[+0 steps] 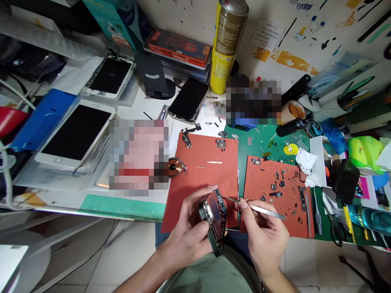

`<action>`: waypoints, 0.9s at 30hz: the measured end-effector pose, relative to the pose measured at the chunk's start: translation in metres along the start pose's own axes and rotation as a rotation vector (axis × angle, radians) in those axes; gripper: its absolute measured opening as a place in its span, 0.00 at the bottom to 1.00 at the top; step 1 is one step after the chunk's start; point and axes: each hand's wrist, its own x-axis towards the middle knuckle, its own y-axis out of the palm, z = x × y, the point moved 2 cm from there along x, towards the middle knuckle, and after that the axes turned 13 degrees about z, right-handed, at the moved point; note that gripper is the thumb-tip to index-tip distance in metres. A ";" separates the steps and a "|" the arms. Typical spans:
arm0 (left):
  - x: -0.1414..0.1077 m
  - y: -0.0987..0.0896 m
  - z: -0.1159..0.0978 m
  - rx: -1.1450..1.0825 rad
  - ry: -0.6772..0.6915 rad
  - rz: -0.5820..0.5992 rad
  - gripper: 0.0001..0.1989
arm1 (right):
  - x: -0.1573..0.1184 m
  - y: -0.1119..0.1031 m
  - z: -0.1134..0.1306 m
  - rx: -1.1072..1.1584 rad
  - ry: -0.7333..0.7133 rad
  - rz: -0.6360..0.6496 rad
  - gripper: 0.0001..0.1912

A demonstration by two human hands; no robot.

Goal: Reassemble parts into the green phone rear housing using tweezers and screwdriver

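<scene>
My left hand [195, 228] is closed around an opened phone housing [217, 215], tilted up on its edge above the front of the left red mat [201, 158]. Inside the housing a round coil shows, with metal parts along the rim. Between the fingers and thumb of my right hand [265, 232] is a pair of metal tweezers [262, 209]. Its tips point left and end close to the housing's right edge; I cannot tell whether they touch it. Small phone parts [220, 144] and a copper coil [176, 166] lie at the left mat's edges.
A second red mat [259, 183] holds many small phone parts. Several phones, one a white phone [76, 132], lie to the left and back. A tall yellow spray can [227, 49] stands at the wall. Scissors [337, 234] and a white box [319, 146] are at the right.
</scene>
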 end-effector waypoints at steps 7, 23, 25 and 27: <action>-0.020 0.008 0.022 -0.183 0.003 -0.025 0.34 | -0.003 0.007 -0.005 -0.183 -0.083 0.091 0.02; -0.017 0.012 0.018 -0.139 -0.011 0.021 0.37 | 0.005 0.012 0.005 -0.288 -0.163 0.156 0.05; -0.016 0.013 0.018 -0.123 -0.008 0.012 0.38 | 0.006 0.012 0.007 -0.303 -0.174 0.156 0.05; -0.015 0.013 0.018 -0.114 0.002 0.007 0.37 | 0.005 0.013 0.008 -0.320 -0.184 0.157 0.05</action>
